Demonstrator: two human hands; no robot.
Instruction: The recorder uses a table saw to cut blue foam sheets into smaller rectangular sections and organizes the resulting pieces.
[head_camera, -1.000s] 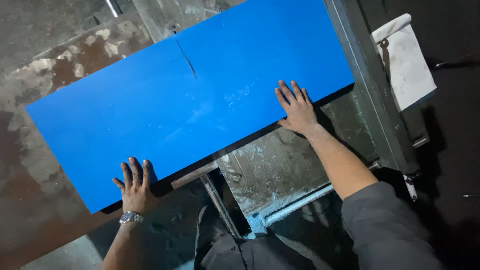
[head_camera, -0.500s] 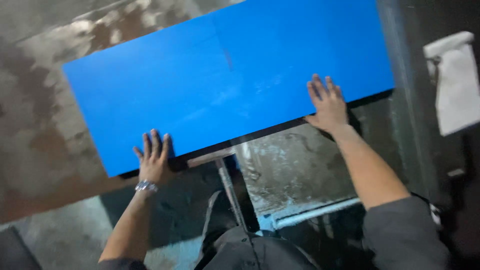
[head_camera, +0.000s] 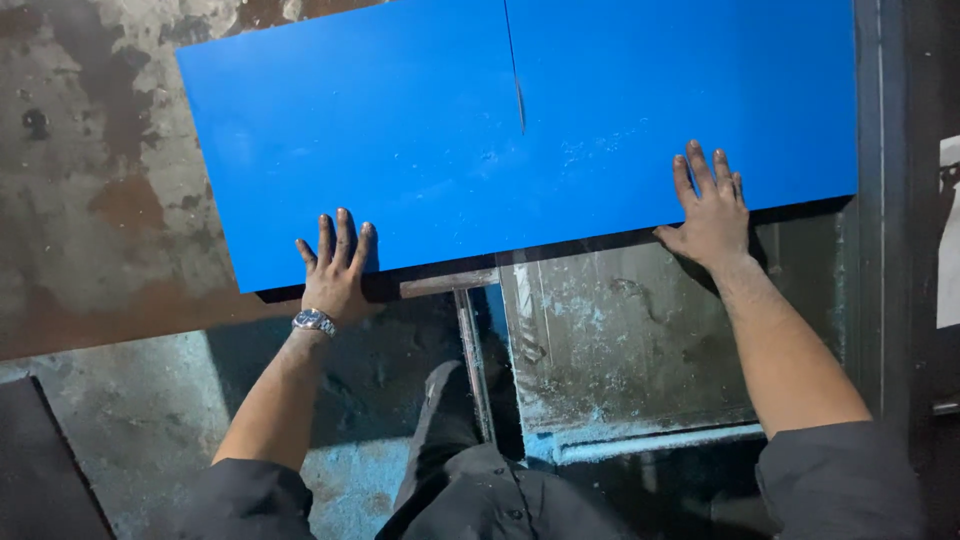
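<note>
**A:** Both hands are down on the blue panel (head_camera: 520, 130), which lies flat across a worn, stained metal table (head_camera: 90, 200). The left hand (head_camera: 335, 268) rests on the near edge towards the panel's left corner, fingers spread and flat, gripping nothing.

**B:** The right hand (head_camera: 712, 212) does likewise further along the same edge: palm down, fingers splayed, pressed on the surface and not wrapped around it. There's a silver wristwatch (head_camera: 313, 321) on the left wrist.

**A:** A thin dark slit (head_camera: 513, 70) runs from the panel's far edge towards its middle, between the two hands.

**B:** Under the near edge, a dusty grey plate (head_camera: 620, 340) sits below the right forearm, with a narrow metal bar (head_camera: 472, 360) just beside it. Dark sleeves show at the bottom.
</note>
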